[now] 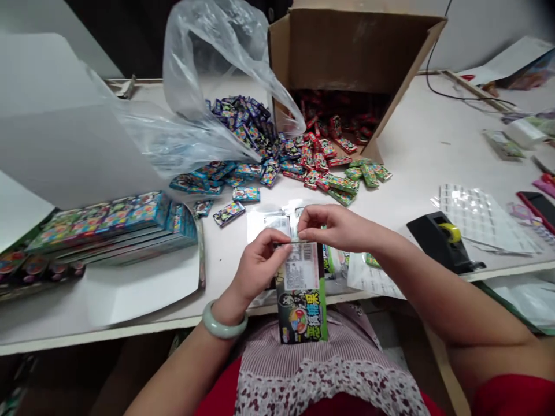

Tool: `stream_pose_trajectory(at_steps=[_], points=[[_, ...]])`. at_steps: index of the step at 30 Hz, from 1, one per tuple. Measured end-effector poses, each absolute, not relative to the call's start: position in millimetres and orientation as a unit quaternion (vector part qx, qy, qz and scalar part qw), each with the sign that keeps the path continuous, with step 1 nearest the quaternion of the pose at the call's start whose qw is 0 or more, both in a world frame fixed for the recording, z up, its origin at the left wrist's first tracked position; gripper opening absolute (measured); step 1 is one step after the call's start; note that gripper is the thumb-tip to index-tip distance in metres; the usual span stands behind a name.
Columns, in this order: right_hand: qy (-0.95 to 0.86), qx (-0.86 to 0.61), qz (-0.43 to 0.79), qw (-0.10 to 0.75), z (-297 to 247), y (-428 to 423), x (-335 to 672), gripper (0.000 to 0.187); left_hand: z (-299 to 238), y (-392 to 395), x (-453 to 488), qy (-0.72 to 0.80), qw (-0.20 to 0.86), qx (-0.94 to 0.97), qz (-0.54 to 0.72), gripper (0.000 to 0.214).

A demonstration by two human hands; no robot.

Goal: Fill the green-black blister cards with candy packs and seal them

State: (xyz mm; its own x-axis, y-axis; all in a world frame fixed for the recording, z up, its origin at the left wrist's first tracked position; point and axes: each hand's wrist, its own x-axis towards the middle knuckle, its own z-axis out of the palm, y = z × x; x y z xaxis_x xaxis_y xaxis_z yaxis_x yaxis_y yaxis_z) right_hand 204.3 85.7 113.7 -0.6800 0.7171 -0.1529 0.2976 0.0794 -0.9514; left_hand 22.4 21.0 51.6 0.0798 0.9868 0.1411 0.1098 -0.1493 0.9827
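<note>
A flat black-and-green candy package (pixel 302 315) with large coloured lettering hangs upright over the table's front edge. Its upper part carries a white panel with small print and a barcode. My left hand (pixel 264 260), with a pale green bangle on the wrist, is closed in a pinch at the left of the package's top edge. At the right of that same edge, my right hand (pixel 323 225) pinches with thumb and forefinger. The fingertips of both hands nearly meet. Clear plastic and other printed packets lie beneath the hands, partly hidden.
Small candy packs in blue (pixel 246 194), red (pixel 321 162) and green (pixel 368 173) lie heaped behind my hands. A plastic bag (pixel 182 133) and a tipped cardboard box (pixel 347 52) stand behind. At left is a white display box (pixel 143 289); at right, a tape dispenser (pixel 437 240) and sticker sheets (pixel 477 216).
</note>
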Motion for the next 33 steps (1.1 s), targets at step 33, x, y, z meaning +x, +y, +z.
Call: stream_pose_trajectory(at_steps=[33], points=[[-0.670, -0.666, 0.268, 0.188, 46, 209, 302, 0.028, 21, 52, -32, 0.611, 0.419, 0.283, 0.608, 0.026]])
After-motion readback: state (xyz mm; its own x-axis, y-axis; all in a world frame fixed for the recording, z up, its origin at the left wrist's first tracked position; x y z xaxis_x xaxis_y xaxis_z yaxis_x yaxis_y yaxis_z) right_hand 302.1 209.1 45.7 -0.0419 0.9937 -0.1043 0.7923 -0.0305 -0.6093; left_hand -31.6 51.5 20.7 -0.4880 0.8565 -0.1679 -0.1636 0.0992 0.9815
